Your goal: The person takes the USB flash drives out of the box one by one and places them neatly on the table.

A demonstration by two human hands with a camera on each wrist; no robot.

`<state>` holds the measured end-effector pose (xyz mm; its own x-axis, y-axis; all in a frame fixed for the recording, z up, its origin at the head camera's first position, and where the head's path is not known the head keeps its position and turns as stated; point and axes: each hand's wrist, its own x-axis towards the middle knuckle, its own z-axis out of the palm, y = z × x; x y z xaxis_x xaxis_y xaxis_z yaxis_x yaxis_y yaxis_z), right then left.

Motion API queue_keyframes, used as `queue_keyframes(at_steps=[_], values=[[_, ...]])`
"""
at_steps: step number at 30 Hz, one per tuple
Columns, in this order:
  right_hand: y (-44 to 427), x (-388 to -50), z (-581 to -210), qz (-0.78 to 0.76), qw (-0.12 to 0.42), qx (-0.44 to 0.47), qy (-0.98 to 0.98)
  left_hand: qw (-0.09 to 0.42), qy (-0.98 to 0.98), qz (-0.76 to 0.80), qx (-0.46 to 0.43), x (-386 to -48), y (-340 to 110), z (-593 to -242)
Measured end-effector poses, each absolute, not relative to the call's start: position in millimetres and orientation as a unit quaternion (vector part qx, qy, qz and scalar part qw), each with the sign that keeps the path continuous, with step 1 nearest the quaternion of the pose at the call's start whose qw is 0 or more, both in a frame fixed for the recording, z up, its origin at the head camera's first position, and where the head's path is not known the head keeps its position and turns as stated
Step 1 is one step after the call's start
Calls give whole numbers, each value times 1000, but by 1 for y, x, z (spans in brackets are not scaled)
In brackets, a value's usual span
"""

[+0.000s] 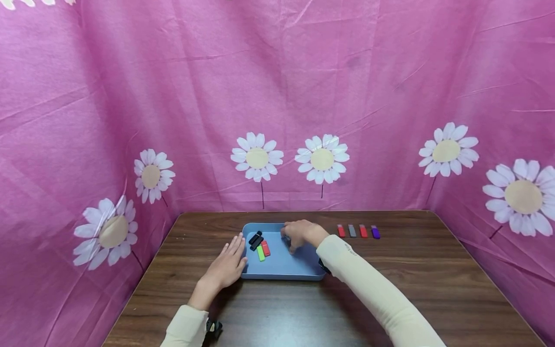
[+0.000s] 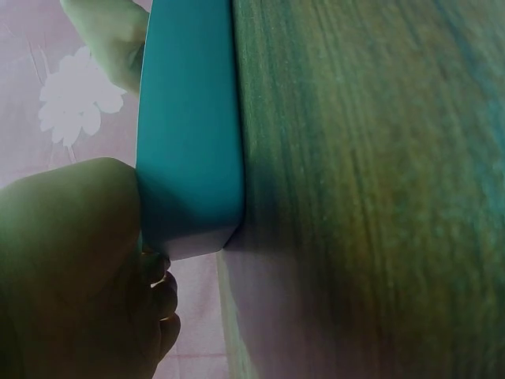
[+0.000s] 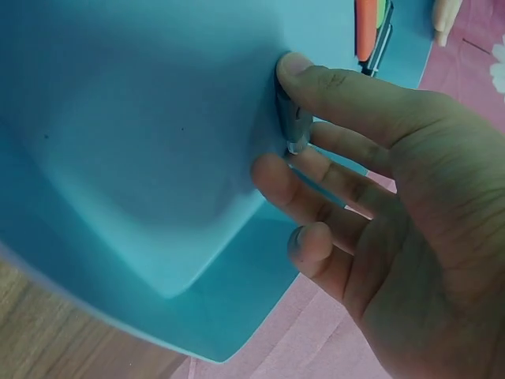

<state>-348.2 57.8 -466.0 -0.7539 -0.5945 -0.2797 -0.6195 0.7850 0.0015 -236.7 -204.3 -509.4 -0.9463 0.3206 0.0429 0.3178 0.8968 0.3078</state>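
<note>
My right hand (image 1: 299,234) reaches down inside the blue tray (image 1: 286,276). In the right wrist view, its thumb and fingers pinch a small dark grey USB flash drive (image 3: 293,118) close above the tray floor; the lower fingers are loosely bent. My left hand (image 1: 226,262) lies with extended fingers against the tray's left rim. Black flash drives (image 1: 256,241), a red flash drive (image 1: 266,248) and a green flash drive (image 1: 260,253) lie in the tray's left part. In the left wrist view, the left hand (image 2: 71,237) touches the tray's outer wall (image 2: 189,118).
Right of the tray, a row on the wooden table (image 1: 412,270) holds a red flash drive (image 1: 341,231), a grey one (image 1: 351,231), another red one (image 1: 363,232) and a purple one (image 1: 375,233). A pink curtain (image 1: 286,72) with daisies surrounds the table.
</note>
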Motion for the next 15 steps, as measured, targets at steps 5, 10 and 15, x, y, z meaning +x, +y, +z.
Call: queue_keyframes(at_steps=[5, 10, 15], values=[[57, -350, -469, 41, 130, -330, 934, -4, 971, 164, 171, -236, -205, -509], [59, -350, -471, 42, 130, -331, 934, -5, 969, 172, 176, -236, -205, -511], [60, -350, -472, 37, 129, -332, 934, -2, 972, 161, 168, -237, -205, -510]])
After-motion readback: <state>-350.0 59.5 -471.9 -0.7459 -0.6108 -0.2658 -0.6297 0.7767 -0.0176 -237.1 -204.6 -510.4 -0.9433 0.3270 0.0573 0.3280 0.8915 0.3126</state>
